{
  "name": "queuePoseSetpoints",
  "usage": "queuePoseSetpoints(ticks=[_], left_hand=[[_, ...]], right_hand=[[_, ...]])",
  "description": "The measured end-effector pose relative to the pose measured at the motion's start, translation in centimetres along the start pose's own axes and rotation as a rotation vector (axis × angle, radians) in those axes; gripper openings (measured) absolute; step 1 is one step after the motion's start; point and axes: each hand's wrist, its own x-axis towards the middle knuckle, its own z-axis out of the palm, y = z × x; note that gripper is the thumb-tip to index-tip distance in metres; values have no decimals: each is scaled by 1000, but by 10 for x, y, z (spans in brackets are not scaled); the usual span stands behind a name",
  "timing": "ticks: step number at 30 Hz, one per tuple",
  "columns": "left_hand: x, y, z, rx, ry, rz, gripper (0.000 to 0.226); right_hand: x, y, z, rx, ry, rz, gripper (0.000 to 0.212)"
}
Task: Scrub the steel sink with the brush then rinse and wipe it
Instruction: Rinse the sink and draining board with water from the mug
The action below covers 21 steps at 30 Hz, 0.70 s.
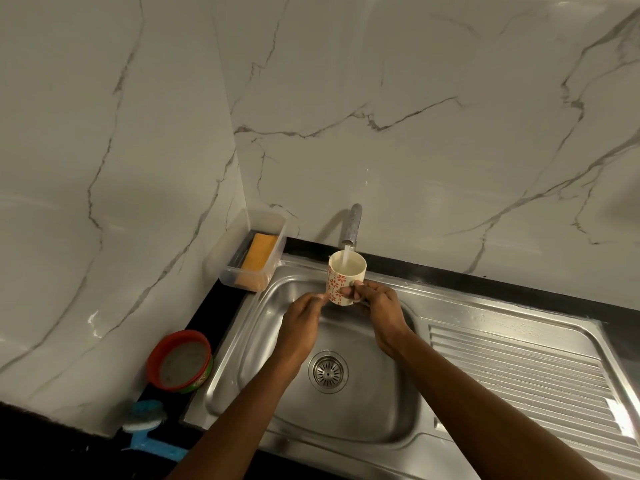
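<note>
The right hand (377,306) has its fingers clamped on a flowered mug (344,284) under the running tap (352,225); the left hand's (303,318) curled fingers touch the mug's side. Both hover over the steel sink (363,403), and the blue brush (145,419) lies on the tabletop at its left

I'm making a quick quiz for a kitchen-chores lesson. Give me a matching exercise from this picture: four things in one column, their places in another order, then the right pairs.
Things
1. mug
2. orange cloth
3. blue brush
4. red tub

Places
A. in the clear plastic box at the wall corner
B. under the running tap, held by the right hand
C. on the dark counter left of the sink, near its middle
D. at the counter's near left edge

Pairs: 1-B, 2-A, 3-D, 4-C
</note>
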Motion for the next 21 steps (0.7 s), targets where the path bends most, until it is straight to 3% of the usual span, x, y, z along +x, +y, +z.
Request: queuePoseSetpoints(ticks=[12, 21], left_hand=[[-5, -6, 8, 32, 41, -20, 23], [-23, -23, 55, 53, -3, -84, 28]], right_hand=[[-20, -6, -19, -15, -53, -36, 26], [-89, -14, -102, -56, -43, -49, 31]])
